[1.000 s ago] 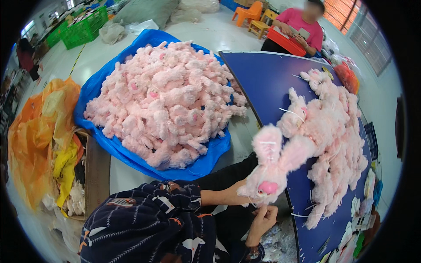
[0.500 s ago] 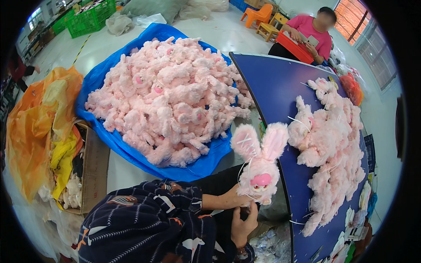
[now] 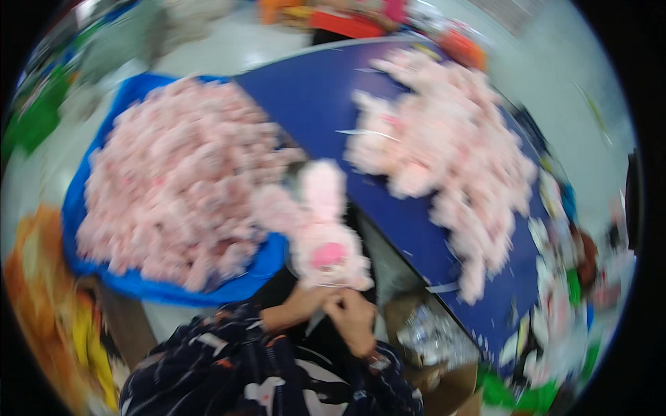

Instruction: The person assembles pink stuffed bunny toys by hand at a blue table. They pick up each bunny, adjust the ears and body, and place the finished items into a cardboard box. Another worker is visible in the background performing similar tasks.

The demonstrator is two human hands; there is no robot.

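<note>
A pink plush bunny [image 3: 312,225] with long ears and a bright pink muzzle stands upright in front of me, blurred by motion. My left hand [image 3: 302,304] is closed around its lower end. Against the same lower end, my right hand [image 3: 352,320] has its fingers pinched together; whatever they grip is too blurred to make out. Beyond the bunny to the left, a big heap of pink plush pieces [image 3: 166,180] lies on a blue plastic sheet [image 3: 71,208]. More pink plush toys [image 3: 444,159], some with thin white strings, lie on the blue table [image 3: 305,90] at the right.
Below the table edge stands a cardboard box [image 3: 444,388] with clear plastic bags [image 3: 430,336]. Orange and yellow bags [image 3: 35,305] bulge at the left. At the far side, a red tray [image 3: 347,23] is by a partly visible person. Assorted items [image 3: 548,291] line the table's right side.
The whole view has swung, so the table, heap and bunny sit farther left in the picture. Both hands stay at the bunny's lower end. The far person is now mostly out of view.
</note>
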